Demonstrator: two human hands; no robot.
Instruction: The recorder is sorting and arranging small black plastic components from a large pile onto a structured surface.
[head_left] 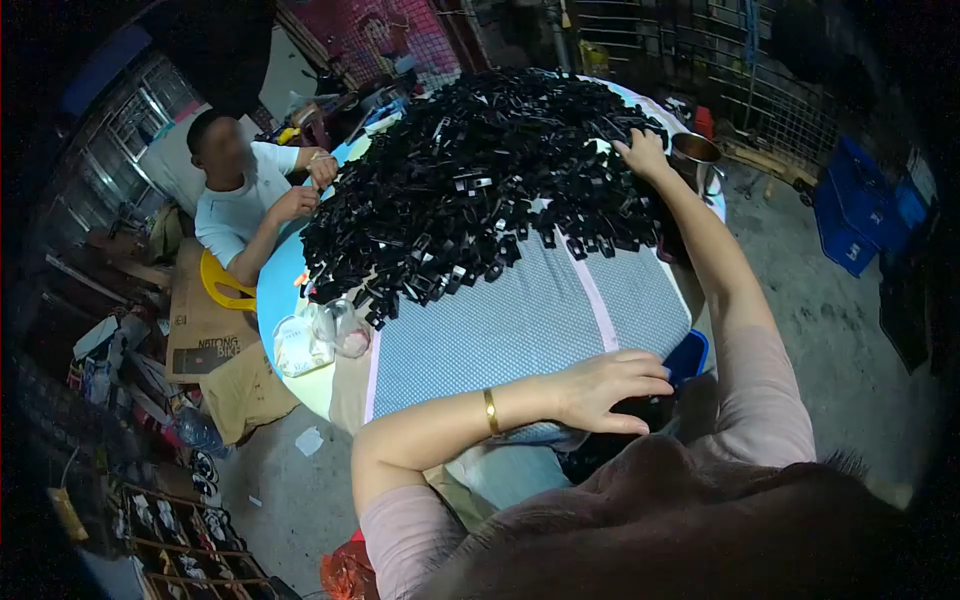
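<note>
A large heap of small black plastic clip-like parts (pixel 480 170) covers the far part of a round table (pixel 325 385). At the heap's right side, my right hand (pixel 646 155) reaches out with thumb and fingers apart, its fingertips touching the parts. My left hand (pixel 612 388), below a gold bracelet (pixel 490 411), hovers at the table's near edge. Its fingers are spread and nothing shows in them. Under that hand lies a grey patterned cloth (pixel 480 330) with pink stripes. Beside its fingertips, a blue bin (pixel 690 355) is partly hidden below the table edge.
A metal cup (pixel 697 152) stands right of my right hand. At the table's left edge are a white package (pixel 300 345) and a clear plastic container (pixel 343 325). Another person (pixel 235 195) sits at the left, hands by the heap. Blue crates (pixel 850 205) stand on the right floor.
</note>
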